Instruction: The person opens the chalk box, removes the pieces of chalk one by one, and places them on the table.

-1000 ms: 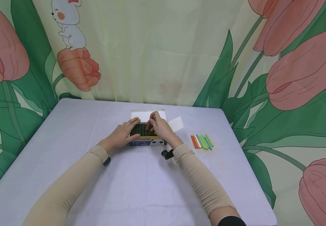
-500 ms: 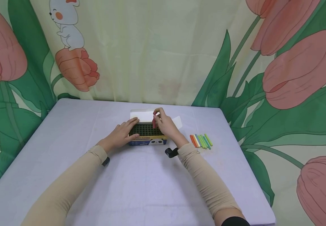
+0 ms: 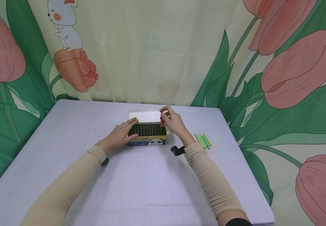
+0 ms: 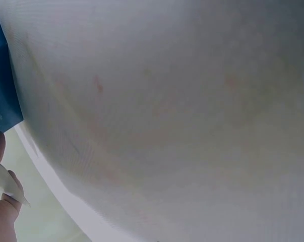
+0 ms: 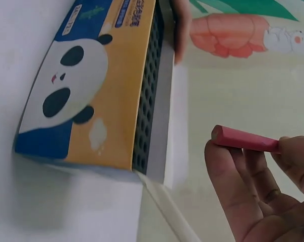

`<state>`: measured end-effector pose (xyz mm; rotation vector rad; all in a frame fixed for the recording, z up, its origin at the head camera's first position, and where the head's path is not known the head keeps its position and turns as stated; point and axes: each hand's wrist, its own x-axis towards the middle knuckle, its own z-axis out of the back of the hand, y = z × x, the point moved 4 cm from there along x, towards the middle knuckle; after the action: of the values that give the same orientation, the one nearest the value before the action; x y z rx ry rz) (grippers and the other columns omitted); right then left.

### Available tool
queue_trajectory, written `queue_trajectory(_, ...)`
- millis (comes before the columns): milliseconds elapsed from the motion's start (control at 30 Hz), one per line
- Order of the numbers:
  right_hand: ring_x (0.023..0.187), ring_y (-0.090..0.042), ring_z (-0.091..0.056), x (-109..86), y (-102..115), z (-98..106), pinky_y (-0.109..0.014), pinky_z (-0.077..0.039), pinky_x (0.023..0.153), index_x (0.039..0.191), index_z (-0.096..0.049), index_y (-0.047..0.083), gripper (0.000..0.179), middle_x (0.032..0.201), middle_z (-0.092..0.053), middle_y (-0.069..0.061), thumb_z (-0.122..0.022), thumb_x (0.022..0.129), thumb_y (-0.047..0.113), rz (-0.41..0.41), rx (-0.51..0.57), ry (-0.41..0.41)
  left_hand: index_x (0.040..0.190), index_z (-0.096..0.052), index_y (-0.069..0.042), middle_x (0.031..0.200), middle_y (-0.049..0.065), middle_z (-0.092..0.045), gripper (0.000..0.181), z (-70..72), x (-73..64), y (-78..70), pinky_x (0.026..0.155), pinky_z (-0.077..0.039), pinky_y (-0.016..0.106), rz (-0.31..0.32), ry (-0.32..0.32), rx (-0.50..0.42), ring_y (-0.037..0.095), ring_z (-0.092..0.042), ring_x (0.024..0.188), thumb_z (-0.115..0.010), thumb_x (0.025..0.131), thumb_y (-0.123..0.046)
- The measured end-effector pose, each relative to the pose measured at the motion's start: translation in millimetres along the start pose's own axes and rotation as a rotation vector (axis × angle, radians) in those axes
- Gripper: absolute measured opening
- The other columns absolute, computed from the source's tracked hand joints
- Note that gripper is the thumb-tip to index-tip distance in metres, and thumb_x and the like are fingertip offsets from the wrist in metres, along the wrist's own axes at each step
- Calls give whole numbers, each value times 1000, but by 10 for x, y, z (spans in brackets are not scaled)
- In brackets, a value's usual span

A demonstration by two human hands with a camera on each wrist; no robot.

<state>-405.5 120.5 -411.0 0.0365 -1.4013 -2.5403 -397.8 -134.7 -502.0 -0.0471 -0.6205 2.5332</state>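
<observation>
A carton [image 3: 140, 142] with a panda on its front stands at the table's middle. In it lies a dark insert [image 3: 149, 129] full of small round holes. My left hand [image 3: 117, 135] rests on the carton's left end, fingers straight toward the back edge and thumb along the front edge. With fingertips and thumb my right hand [image 3: 175, 122] pinches a pinkish-red chalk stick [image 5: 247, 139]. That stick is upright over the insert's back right corner in the head view. The right wrist view shows it above the carton's open top, touching none of the holes.
The carton's white lid [image 3: 143, 115] is folded back, and a side flap [image 5: 164, 206] sticks out at its right end. Several chalk sticks [image 3: 201, 142] lie right of the carton, partly hidden by my right wrist. A patterned curtain [image 3: 140, 56] hangs behind the table.
My right hand has moved right and slightly up with the chalk stick, from the insert's middle to its right end; the stick has straightened upright. My left hand stays on the carton.
</observation>
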Motion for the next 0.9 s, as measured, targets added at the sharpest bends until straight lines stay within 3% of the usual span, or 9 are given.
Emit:
queue_trajectory(300, 100, -29, -73, 14, -133, 246, -36, -62, 81, 134, -59, 12, 28, 115, -65, -14, -54, 110, 25, -35, -29, -130, 168, -18, -20, 174, 5, -16, 80, 13, -7, 5, 110, -31, 69, -8, -17, -5, 41, -39, 145, -50, 105, -57)
queue_trajectory(633, 107, -31, -70, -31, -469, 416, -42, -59, 87, 138, -67, 10, 36, 123, -68, -15, -60, 107, 26, -95, -43, -226, 168, -18, -19, 174, 5, -16, 80, -18, 8, 3, 109, -33, 68, -14, -15, 6, 41, -39, 146, -47, 105, -60)
queue_trajectory(900, 103, -28, -69, -135, -700, 536, -31, -61, 80, 139, -65, 4, 37, 123, -66, -18, -59, 107, 20, -178, 79, -260, 168, -19, -20, 174, 5, -16, 79, -10, 10, -7, 110, -32, 69, -15, -18, 6, 41, -38, 146, -48, 105, -59)
